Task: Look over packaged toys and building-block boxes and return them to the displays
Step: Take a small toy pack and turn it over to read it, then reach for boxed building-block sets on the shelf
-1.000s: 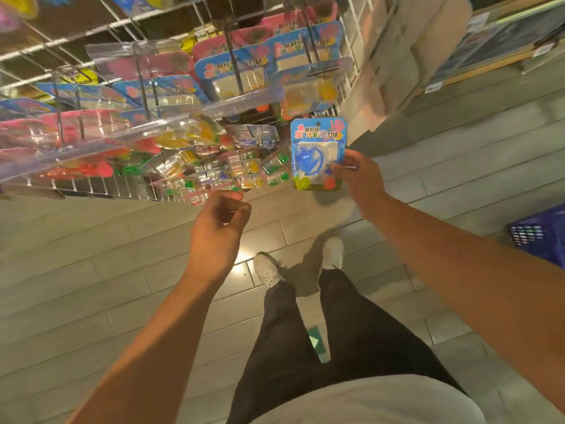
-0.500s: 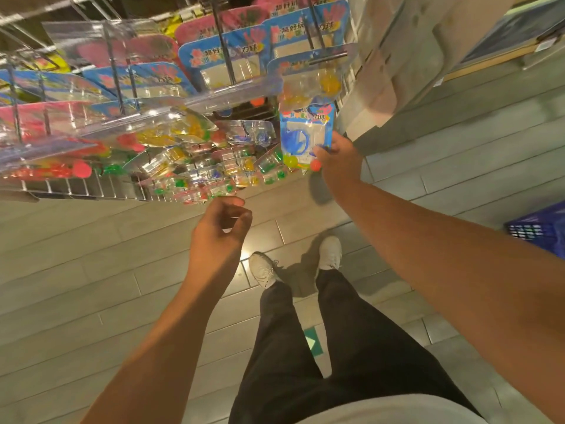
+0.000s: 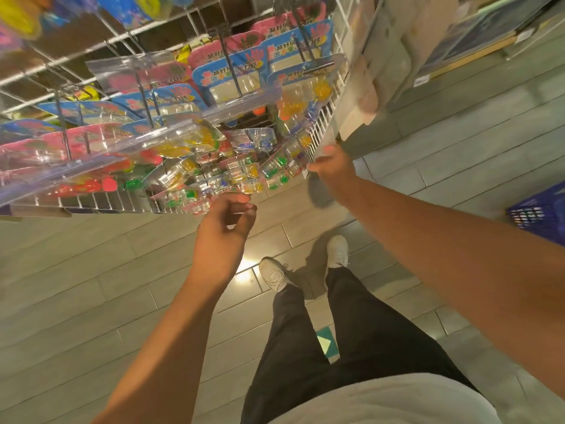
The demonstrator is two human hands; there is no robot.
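A wire peg rack [image 3: 321, 125] carries several blister-packed toys with blue and pink cards and coloured balls. At the rack's lower right corner, my right hand [image 3: 331, 166] pinches the bottom edge of a clear toy pack [image 3: 286, 162] that hangs among the others on the rightmost hook. The pack is seen nearly edge-on, so its card is hard to make out. My left hand [image 3: 223, 237] hovers just below the lowest packs in the middle, loosely curled and holding nothing.
I stand on a grey plank floor, my shoes [image 3: 273, 273] close under the rack. A blue plastic crate [image 3: 541, 212] sits on the floor at the right edge. A beige display unit [image 3: 382, 56] adjoins the rack's right side, and a low shelf runs behind it.
My right hand has carried the blue-carded toy pack from open air in front of the rack into the rightmost row of hanging packs. My left hand has barely moved.
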